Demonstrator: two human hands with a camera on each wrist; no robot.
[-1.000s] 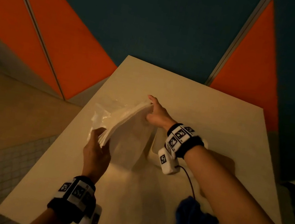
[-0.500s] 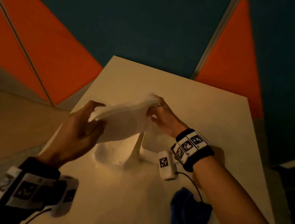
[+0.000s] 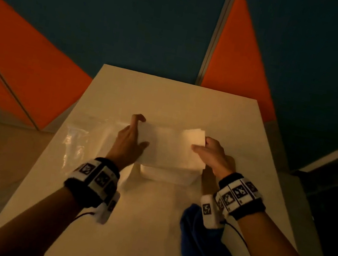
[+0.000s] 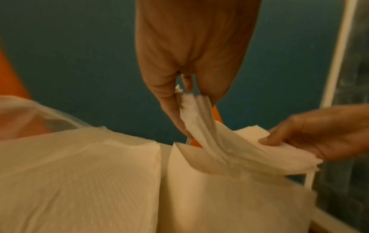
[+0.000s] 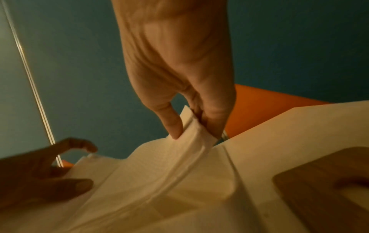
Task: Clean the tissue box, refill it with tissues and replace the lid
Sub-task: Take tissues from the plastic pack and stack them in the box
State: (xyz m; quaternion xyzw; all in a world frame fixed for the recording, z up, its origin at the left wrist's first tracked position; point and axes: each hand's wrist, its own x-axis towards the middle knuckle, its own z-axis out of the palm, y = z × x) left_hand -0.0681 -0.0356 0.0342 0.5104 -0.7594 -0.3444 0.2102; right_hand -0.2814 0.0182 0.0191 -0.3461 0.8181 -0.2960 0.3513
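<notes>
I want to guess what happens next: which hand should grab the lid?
Probably the right hand: the lid lies just beside it. The left hand pinches the other end of the tissues, away from the lid. Both hands must first let the tissues go.

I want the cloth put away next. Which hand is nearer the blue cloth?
Right. The right hand holds the tissue stack directly beyond the blue cloth, its wrist above it. The left hand holds the stack's other end, farther across the table.
</notes>
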